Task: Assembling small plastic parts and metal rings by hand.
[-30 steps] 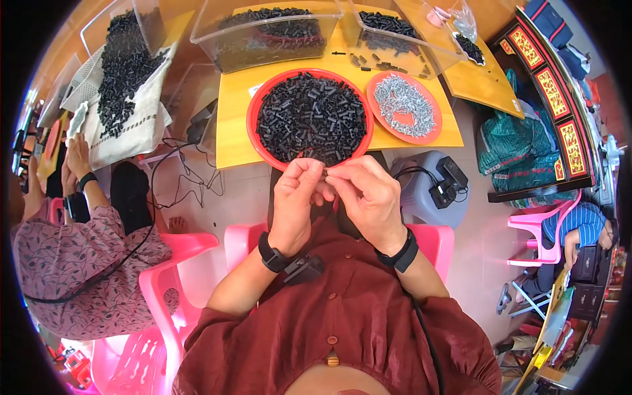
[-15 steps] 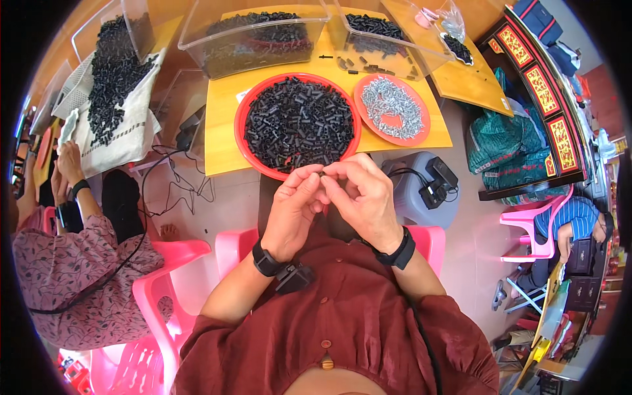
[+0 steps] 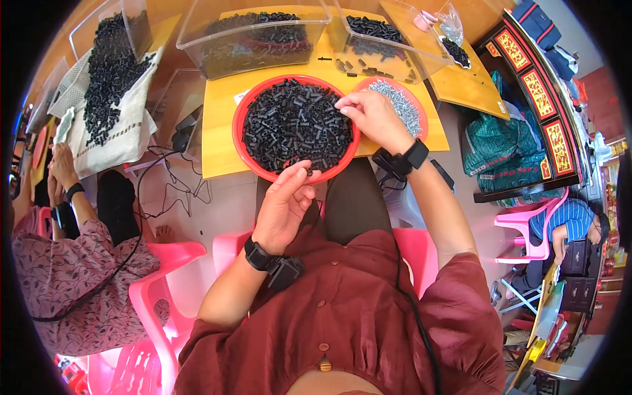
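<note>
A red basin (image 3: 239, 139) full of small black plastic parts (image 3: 293, 122) stands at the front of the yellow table. My left hand (image 3: 284, 205) is at the basin's near rim, thumb and fingers pinched on a small black plastic part, mostly hidden by the fingertips. Over the basin's right side, my right hand (image 3: 376, 120) has thumb and forefinger together; whether anything is between them is too small to see. Partly behind that hand lies an orange-red plate (image 3: 424, 124) with small silvery metal pieces (image 3: 401, 105), perhaps screws.
Clear plastic bins (image 3: 257, 56) of black parts stand at the back. Loose black pieces (image 3: 375, 72) lie on the table. At left, a co-worker (image 3: 72, 276) sits beside a cloth (image 3: 135, 125) heaped with black parts. Pink chairs (image 3: 151, 309) and a cable (image 3: 171, 191) are nearby.
My hands were together before the basin's near rim. The right hand has moved away, up and right over the basin's right side. My left hand stays near the front rim.
</note>
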Demonstrator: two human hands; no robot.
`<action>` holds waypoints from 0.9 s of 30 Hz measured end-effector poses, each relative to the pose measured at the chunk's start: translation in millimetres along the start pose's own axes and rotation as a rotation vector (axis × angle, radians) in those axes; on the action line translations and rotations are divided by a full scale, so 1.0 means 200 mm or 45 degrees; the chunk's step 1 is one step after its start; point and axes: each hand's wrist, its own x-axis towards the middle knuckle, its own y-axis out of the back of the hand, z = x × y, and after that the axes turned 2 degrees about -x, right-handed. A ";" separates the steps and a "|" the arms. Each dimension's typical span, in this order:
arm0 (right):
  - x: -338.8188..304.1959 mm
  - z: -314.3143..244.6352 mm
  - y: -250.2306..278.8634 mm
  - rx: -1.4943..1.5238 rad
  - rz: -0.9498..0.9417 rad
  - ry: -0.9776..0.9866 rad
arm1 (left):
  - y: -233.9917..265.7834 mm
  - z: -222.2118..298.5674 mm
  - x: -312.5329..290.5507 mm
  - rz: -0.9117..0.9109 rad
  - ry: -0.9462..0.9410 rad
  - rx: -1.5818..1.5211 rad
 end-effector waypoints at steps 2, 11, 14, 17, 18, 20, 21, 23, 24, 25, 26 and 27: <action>0.04 -0.01 -0.04 -0.109 -0.019 0.025 | 0.00 0.00 0.00 -0.001 0.002 -0.001; 0.06 -0.03 -0.15 -0.263 -0.103 0.046 | 0.00 0.01 0.01 -0.018 0.019 -0.022; 0.08 -0.06 -0.16 -0.330 -0.113 0.054 | 0.00 0.02 0.01 -0.022 0.021 -0.027; 0.08 -0.07 -0.18 -0.388 -0.110 0.078 | 0.01 0.02 0.01 -0.020 0.022 -0.027; 0.08 -0.07 -0.18 -0.403 -0.107 0.090 | 0.01 0.01 0.01 -0.017 0.023 -0.026; 0.07 -0.07 -0.16 -0.330 -0.095 0.073 | 0.01 0.01 0.01 -0.023 0.023 -0.031; 0.07 -0.07 -0.15 -0.258 -0.084 0.055 | 0.01 0.01 0.01 -0.029 0.025 -0.037; 0.05 -0.07 -0.13 -0.154 -0.061 0.046 | 0.00 0.01 0.01 -0.029 0.027 -0.033; 0.04 -0.08 -0.11 0.119 -0.104 -0.104 | 0.00 0.01 0.00 -0.028 0.030 -0.029; 0.02 -0.08 -0.10 0.391 -0.147 -0.254 | 0.00 0.01 0.00 -0.026 0.028 -0.030; 0.01 -0.08 -0.08 0.655 -0.265 -0.302 | 0.00 0.01 0.00 -0.027 0.026 -0.027; -0.01 -0.08 -0.07 0.656 -0.264 -0.302 | 0.00 0.01 0.00 -0.028 0.025 -0.024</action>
